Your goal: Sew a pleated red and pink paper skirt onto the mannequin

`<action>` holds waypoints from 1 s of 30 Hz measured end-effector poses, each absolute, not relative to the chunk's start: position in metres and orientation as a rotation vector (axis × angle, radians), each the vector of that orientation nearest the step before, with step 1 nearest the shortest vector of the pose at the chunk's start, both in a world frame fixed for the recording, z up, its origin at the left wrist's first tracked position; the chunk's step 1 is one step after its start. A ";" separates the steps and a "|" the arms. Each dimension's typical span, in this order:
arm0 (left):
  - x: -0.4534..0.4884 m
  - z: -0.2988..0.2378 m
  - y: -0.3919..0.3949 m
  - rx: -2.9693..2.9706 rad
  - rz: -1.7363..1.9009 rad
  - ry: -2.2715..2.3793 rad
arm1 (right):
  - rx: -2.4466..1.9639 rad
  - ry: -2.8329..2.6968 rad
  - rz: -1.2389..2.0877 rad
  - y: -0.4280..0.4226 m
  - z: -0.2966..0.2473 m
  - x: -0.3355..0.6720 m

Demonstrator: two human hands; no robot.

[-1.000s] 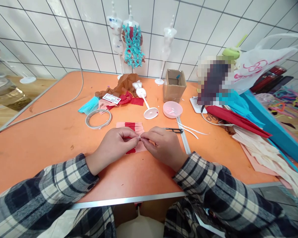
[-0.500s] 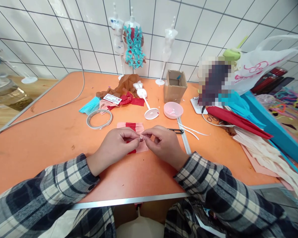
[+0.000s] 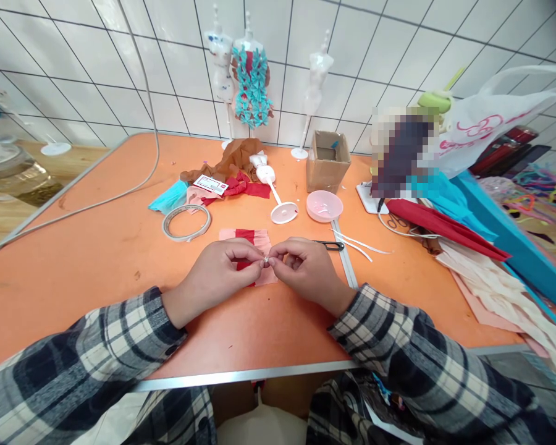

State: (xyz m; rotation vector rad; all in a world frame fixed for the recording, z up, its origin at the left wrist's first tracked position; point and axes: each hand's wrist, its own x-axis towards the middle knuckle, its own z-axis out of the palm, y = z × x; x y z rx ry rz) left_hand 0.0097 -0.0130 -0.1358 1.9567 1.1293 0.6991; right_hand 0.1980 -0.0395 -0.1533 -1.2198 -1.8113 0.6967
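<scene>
My left hand (image 3: pixel 220 272) and my right hand (image 3: pixel 303 269) meet fingertip to fingertip above the orange table (image 3: pixel 97 259). Both pinch a tiny white piece (image 3: pixel 265 262) between thumb and forefinger; it is too small to name. Under the hands lies a pink and red crepe paper piece (image 3: pixel 248 238), partly hidden by my fingers. Small black scissors (image 3: pixel 328 245) lie just right of my right hand.
A tape roll (image 3: pixel 186 222), a fallen white mannequin stand (image 3: pixel 275 198), a pink bowl (image 3: pixel 324 205), a cardboard box (image 3: pixel 327 162) and cloth scraps (image 3: pixel 231 173) lie beyond. Three small dress forms (image 3: pixel 251 74) stand by the tiled wall. Paper sheets (image 3: pixel 482 259) pile at right.
My hands stayed pinched together over the paper; the fingers shifted slightly around the tiny white piece. The view drifted a little.
</scene>
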 end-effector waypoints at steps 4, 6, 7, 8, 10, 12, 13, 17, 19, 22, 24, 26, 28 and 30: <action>0.009 -0.134 -0.013 1.948 0.736 1.065 | -1.222 -1.631 0.934 -0.038 -0.153 0.197; 0.009 -0.133 -0.012 1.941 0.759 1.059 | -1.219 -1.527 1.013 -0.038 -0.153 0.199; 0.008 -0.133 -0.012 1.937 0.769 1.061 | -1.210 -1.479 1.028 -0.038 -0.153 0.201; 0.008 -0.134 -0.012 1.937 0.769 1.062 | -1.198 -1.440 1.026 -0.037 -0.152 0.204; 0.007 -0.135 -0.011 1.942 0.778 1.051 | -1.180 -1.395 0.984 -0.032 -0.149 0.211; 0.006 -0.137 -0.010 1.974 0.784 1.026 | -1.190 -1.379 0.911 -0.021 -0.142 0.220; 0.005 -0.137 -0.010 2.006 0.791 1.002 | -1.199 -1.374 0.863 -0.014 -0.137 0.225; 0.005 -0.137 -0.013 2.102 0.847 0.885 | -1.269 -1.391 0.553 0.028 -0.111 0.248; 0.005 -0.138 -0.015 2.124 0.854 0.858 | -1.390 -1.462 0.272 0.049 -0.099 0.261; 0.005 -0.139 -0.015 2.165 0.861 0.859 | -1.591 -1.549 -0.183 0.075 -0.088 0.278; 0.004 -0.141 -0.015 2.201 0.879 0.862 | -1.710 -1.564 -0.361 0.086 -0.089 0.285; 0.003 -0.143 -0.015 2.226 0.900 0.852 | -1.806 -1.593 -0.453 0.092 -0.094 0.290; 0.002 -0.144 -0.015 2.243 0.908 0.831 | -1.866 -1.635 -0.506 0.095 -0.099 0.292; 0.002 -0.146 -0.017 2.271 0.898 0.807 | -1.892 -1.660 -0.540 0.096 -0.102 0.294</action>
